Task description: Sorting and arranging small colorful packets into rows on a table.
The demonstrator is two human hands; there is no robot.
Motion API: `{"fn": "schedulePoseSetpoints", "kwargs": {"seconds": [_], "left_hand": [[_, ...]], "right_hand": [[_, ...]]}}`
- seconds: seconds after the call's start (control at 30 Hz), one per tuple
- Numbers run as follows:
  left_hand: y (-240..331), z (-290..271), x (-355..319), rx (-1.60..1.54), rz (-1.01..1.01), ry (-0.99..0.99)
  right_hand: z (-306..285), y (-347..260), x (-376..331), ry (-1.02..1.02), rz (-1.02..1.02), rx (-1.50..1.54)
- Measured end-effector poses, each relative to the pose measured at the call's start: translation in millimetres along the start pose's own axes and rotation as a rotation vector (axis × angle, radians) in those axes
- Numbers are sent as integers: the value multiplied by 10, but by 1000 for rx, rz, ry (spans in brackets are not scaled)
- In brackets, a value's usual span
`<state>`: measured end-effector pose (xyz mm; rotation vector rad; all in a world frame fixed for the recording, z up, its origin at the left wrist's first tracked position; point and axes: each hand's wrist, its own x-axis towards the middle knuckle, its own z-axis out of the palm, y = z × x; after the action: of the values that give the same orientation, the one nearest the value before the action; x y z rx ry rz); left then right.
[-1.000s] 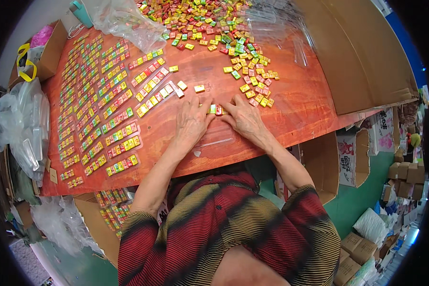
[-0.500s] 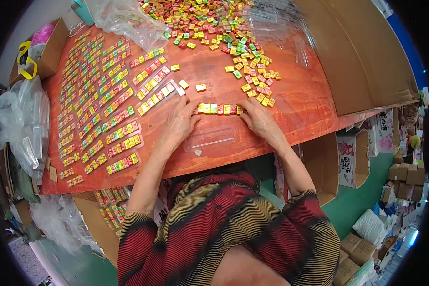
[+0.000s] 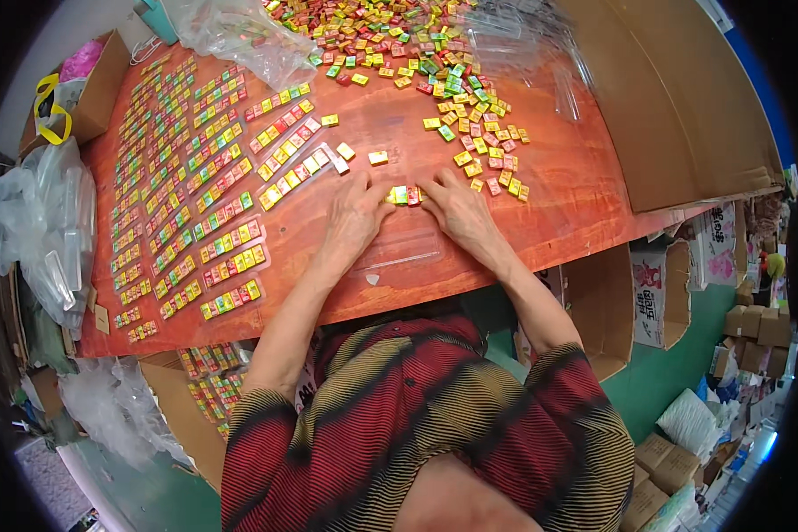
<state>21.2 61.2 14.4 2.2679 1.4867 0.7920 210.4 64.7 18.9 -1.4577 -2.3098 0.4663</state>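
A short row of small red, yellow and green boxes (image 3: 406,194) stands on the table between my hands. My left hand (image 3: 356,215) presses its closed fingers against the row's left end. At the right end my right hand (image 3: 459,211) does the same, its fingers bent over and covering part of the row. Just nearer than the row lies a clear plastic tray (image 3: 399,259) with nothing in it. Beyond the row are a loose yellow box (image 3: 379,158) and another yellow box (image 3: 346,152).
Many filled trays (image 3: 230,299) line the left of the reddish table (image 3: 328,306). A heap of loose boxes (image 3: 381,35) lies at the back, trailing toward my right hand. Plastic bag (image 3: 239,40) at the far left, clear trays (image 3: 514,44) at the back right, large carton (image 3: 674,115) on the right.
My hands have come closer together around the row, my left moving right and my right moving slightly left. Fewer of the row's boxes show between them.
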Motion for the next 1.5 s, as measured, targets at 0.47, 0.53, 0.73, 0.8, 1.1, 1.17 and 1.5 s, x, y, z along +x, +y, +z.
{"fn": "schedulePoseSetpoints", "kwargs": {"seconds": [0.47, 0.53, 0.73, 0.8, 1.1, 1.17, 1.5], "left_hand": [[337, -160, -730, 149, -24, 37], [338, -136, -775, 201, 7, 48], [347, -121, -967, 351, 47, 48], [353, -111, -1012, 410, 43, 50], [314, -166, -1025, 343, 95, -152], [307, -146, -1026, 308, 1, -234], [-164, -158, -752, 479, -292, 49]], "right_hand": [[-5, -399, -555, -11, -122, 69], [30, -408, -597, 17, -136, 46], [49, -482, -743, 18, -137, 73], [76, -482, -817, -17, -133, 56], [173, -592, -885, -198, -175, -165], [175, -597, -819, -211, -187, -181], [433, -703, 217, 83, -412, 212]]}}
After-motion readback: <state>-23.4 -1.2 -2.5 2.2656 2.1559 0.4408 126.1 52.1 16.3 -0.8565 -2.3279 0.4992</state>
